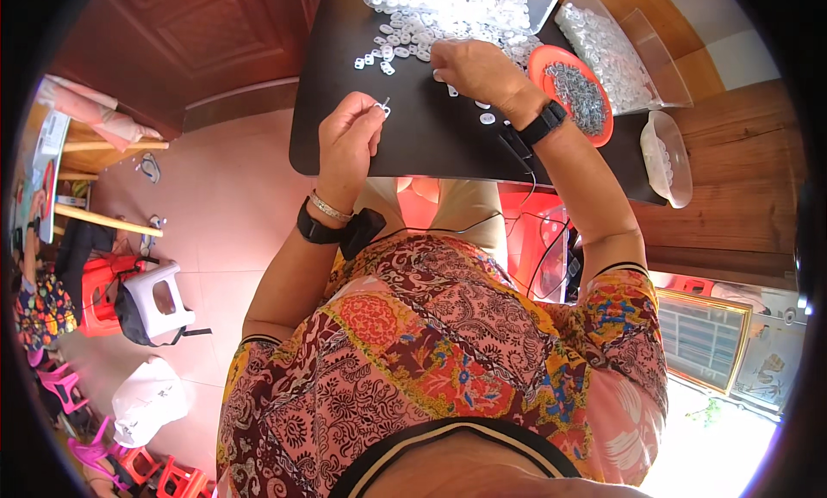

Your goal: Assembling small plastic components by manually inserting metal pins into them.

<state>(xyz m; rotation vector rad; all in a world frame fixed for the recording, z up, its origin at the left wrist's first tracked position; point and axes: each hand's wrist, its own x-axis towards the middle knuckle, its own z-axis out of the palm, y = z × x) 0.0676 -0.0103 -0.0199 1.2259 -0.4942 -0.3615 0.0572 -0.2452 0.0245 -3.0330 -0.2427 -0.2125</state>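
Note:
My left hand is closed, pinching a small white plastic piece between thumb and fingertips. A thin metal pin sticks up from that piece. At the edge of a pile of white oval plastic pieces, my right hand is bent down with its fingers drawn together. What they hold, if anything, is hidden. One loose white piece shows just below it, and another white oval piece lies nearer to me on the dark table.
Right of my right forearm stands a red plate of small metal parts. Behind it are a clear bin of white pieces and a small translucent tray. Another clear box sits at the back. A person's arm shows far left.

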